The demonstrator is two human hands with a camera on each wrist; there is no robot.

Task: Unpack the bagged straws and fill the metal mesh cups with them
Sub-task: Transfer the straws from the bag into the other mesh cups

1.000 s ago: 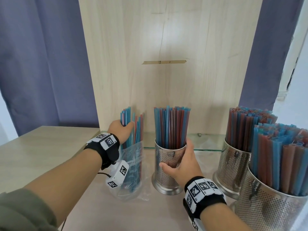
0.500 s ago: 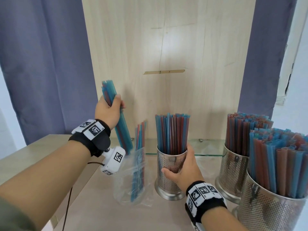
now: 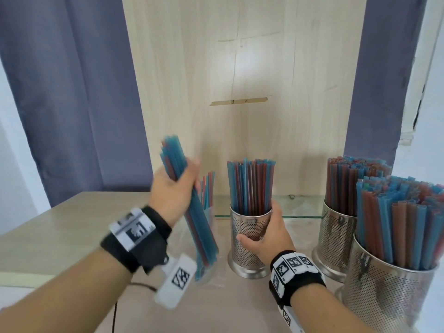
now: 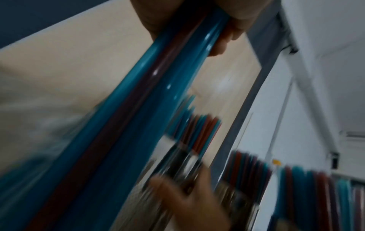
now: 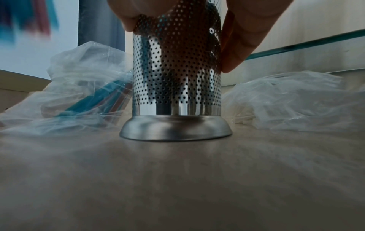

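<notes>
**Bundle lifted, cup braced**

The straws (image 3: 189, 207) are light, thin plastic tubes, smooth and likely slippery against one another; a loose bundle would probably fan out or shed a few if held slackly, so the sound hold is around the upper middle, with enough squeeze to keep them parallel but not so much as to crush them; the left hand (image 3: 173, 191) does that, fingers and thumb curled round a blue and red bundle, tilted, its low end near the bag (image 3: 209, 236), left of the cup (image 3: 249, 241); a few straws stand in the bag yet.

The cup is stiff perforated steel on a flared base, steady, though tall enough to tip when straws are pushed in; the right hand (image 3: 266, 239) wraps its wall, thumb on the near left, fingers round the right; it stands on the counter (image 3: 72, 231), part filled; two fuller cups stand at right.
</notes>
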